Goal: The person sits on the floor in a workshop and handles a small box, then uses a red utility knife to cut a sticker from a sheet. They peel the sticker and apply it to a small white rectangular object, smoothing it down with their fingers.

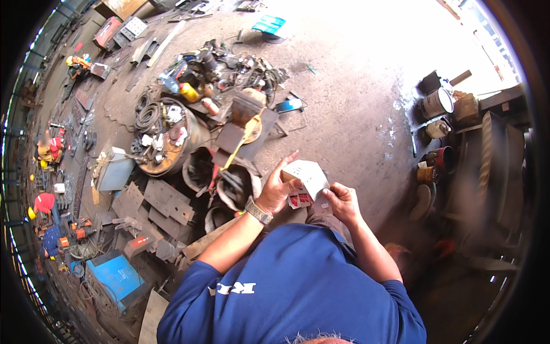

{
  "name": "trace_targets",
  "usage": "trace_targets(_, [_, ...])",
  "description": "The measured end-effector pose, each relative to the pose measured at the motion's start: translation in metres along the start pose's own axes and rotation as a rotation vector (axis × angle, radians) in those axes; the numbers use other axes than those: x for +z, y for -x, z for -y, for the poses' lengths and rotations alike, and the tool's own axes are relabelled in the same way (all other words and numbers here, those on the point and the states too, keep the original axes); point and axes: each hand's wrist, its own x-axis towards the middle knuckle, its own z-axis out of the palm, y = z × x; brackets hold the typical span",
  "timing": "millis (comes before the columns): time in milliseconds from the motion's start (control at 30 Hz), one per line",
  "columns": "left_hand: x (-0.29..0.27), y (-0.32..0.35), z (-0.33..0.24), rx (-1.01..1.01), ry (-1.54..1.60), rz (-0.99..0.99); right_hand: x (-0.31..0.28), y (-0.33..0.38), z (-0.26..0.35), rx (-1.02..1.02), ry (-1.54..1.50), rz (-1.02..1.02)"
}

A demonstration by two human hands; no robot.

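Observation:
A white boxy thing, seemingly a small carton (308, 175), is in front of my body, with faint marks on its pale faces. My left hand (278, 188), with a watch (259, 211) at the wrist, is closed on its left side, thumb across the near face and fingers behind. At its lower right corner, my right hand (342, 203) pinches the edge between thumb and fingers. Just below the carton shows a red and white patch (299, 200); whether it belongs to the carton I cannot tell.
Left of my hands stand dark open bags or buckets (234, 186) and a drum (172, 155) heaped with cables and parts. Steel plates (169, 200) and a blue machine (116, 279) lie farther left. Buckets (438, 104) line the right side. Other people (50, 146) are at the far left.

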Motion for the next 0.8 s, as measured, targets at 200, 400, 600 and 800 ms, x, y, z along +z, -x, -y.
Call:
trace_targets(200, [0.069,-0.174,0.015,-0.032,-0.136,-0.011,-0.135,-0.105,-0.008,0.011,0.178,-0.044])
trace_targets(400, [0.108,-0.309,0.0,-0.105,-0.171,0.025,-0.237,-0.237,0.041,-0.049,0.232,-0.049])
trace_targets(600, [0.116,-0.459,-0.007,0.009,-0.028,-0.036,-0.3,-0.387,0.056,-0.178,0.369,-0.058])
trace_targets(800, [0.116,-0.652,-0.06,0.136,-0.574,-0.104,-0.408,-0.549,0.05,-0.058,0.491,-0.056])
